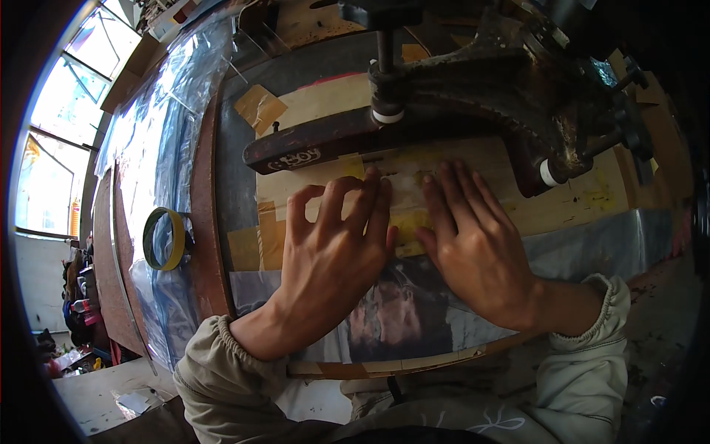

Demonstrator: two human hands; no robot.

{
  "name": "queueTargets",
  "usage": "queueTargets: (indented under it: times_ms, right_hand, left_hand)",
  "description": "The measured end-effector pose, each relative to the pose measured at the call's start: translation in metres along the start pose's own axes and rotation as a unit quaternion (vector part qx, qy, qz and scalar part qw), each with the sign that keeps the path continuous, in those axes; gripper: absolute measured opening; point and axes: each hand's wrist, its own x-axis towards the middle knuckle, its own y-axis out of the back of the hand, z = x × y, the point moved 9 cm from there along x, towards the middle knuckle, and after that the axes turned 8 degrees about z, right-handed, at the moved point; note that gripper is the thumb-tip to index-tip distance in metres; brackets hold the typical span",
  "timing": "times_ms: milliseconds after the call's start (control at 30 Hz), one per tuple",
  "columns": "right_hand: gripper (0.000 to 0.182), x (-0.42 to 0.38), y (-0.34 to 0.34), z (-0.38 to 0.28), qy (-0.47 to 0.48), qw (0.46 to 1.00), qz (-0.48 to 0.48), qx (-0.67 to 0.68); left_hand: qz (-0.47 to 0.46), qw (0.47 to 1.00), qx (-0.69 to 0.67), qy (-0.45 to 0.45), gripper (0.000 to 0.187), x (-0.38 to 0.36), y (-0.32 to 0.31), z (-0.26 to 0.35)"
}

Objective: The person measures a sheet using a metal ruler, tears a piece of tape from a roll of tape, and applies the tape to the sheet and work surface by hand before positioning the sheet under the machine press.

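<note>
My left hand rests on a pale yellowish board, its fingers bent and apart, fingertips near the lower edge of a dark metal bar with light lettering. Beside it my right hand lies palm down, fingers stretched out and pointing away from me over the same board. Between the hands, the board shows yellow patches and small dark marks. Brown tape covers its left edge. Below the hands, shiny clear plastic sheeting covers the near side of the work surface.
The bar belongs to a heavy dark metal clamp frame with knobs, reaching over the board from the upper right. A yellow-green tape roll stands at left near crumpled plastic sheeting. Windows and clutter lie farther left.
</note>
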Motion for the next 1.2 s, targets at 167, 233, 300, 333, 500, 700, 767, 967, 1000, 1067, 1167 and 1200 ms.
queueTargets:
  times_ms: [167, 233, 300, 333, 500, 700, 767, 967, 1000, 1067, 1167, 1200]
  right_hand:
    - [0.048, 0.001, 0.0007, -0.0005, 0.001, 1.0, 0.009, 0.003]
    - [0.047, 0.0019, 0.0013, -0.0014, 0.003, 1.0, 0.015, 0.005]
    - [0.048, 0.0018, 0.0007, -0.0017, 0.001, 1.0, 0.015, 0.002]
    - [0.048, 0.0019, 0.0003, -0.0018, 0.0, 1.0, 0.015, 0.0]
    - [0.05, 0.0024, -0.0015, -0.0021, -0.017, 1.0, 0.007, 0.003]
    - [0.05, 0.0028, -0.0048, -0.0025, -0.024, 1.0, 0.007, -0.001]
    - [0.05, 0.0032, -0.0048, -0.0032, -0.025, 1.0, 0.008, -0.001]
    - [0.05, 0.003, -0.0062, -0.0053, -0.029, 1.0, 0.01, -0.004]
    - [0.05, 0.0029, -0.0063, -0.0057, -0.027, 1.0, 0.01, -0.005]
    - [0.051, 0.0033, -0.0063, -0.0063, -0.025, 1.0, 0.01, -0.007]
    - [0.051, 0.0034, -0.0062, -0.0065, -0.026, 1.0, 0.013, -0.005]
    - [0.051, 0.0033, -0.0064, -0.0062, -0.028, 1.0, 0.015, -0.003]
  left_hand:
    - [-0.001, 1.0, 0.005, -0.003, 0.041, -0.0002, -0.0007, -0.0005]
    - [0.0, 1.0, 0.005, -0.003, 0.041, -0.0002, -0.0009, -0.0009]
    - [0.002, 1.0, 0.004, -0.001, 0.041, -0.0001, -0.0007, -0.001]
    - [0.0, 1.0, 0.005, -0.002, 0.041, 0.0002, -0.0007, -0.0011]
    - [-0.001, 1.0, 0.007, -0.009, 0.04, 0.0004, -0.0011, -0.0029]
    - [-0.004, 1.0, 0.013, -0.008, 0.038, 0.0009, -0.0013, -0.0037]
    - [-0.002, 1.0, 0.012, -0.009, 0.038, 0.0008, -0.0012, -0.0041]
    - [-0.002, 1.0, 0.015, -0.012, 0.037, 0.0016, -0.0005, -0.0037]
    - [-0.001, 1.0, 0.016, -0.012, 0.037, 0.0017, -0.0001, -0.0036]
    - [-0.001, 1.0, 0.016, -0.012, 0.037, 0.002, 0.0004, -0.0034]
    - [0.001, 1.0, 0.014, -0.013, 0.037, 0.0027, 0.0006, -0.0034]
    - [0.001, 1.0, 0.013, -0.013, 0.037, 0.0029, 0.0006, -0.0033]
